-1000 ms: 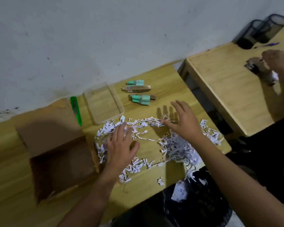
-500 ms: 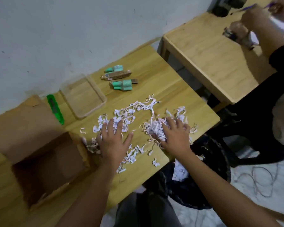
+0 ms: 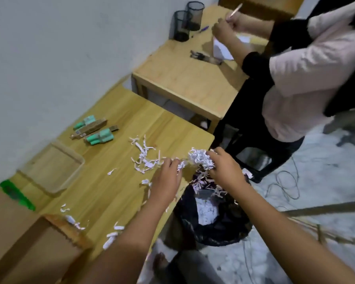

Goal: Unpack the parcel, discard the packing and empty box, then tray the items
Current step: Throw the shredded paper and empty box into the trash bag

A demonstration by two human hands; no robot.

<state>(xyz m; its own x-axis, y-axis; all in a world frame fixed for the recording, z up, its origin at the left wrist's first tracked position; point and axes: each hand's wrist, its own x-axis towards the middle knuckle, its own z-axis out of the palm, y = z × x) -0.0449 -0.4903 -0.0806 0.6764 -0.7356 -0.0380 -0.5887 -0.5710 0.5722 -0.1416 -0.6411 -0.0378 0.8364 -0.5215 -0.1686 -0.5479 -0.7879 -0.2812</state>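
Off the counter's right edge, your right hand is curled round a clump of shredded packing, held clear of the wood. Bin sits on the floor directly below and slightly toward you from that hand, its mouth open, with some paper already inside. My read: the drop is a straight release downward, no reach needed.

Your left hand is at the same edge, just beside the right, fingers bent onto a small tuft of shreds. It looks like a pinch, though blur softens the fingertips.

Loose shreds remain on the counter beyond and to the left of the left hand, touching nothing else. Strays lie nearer you, close to the box. The left hand is the nearer one for both patches, and a sweep rightward toward the edge would carry them over the bin.

Items lie well apart, by the wall, their long axes running along it. Tray is near them, on the box side.
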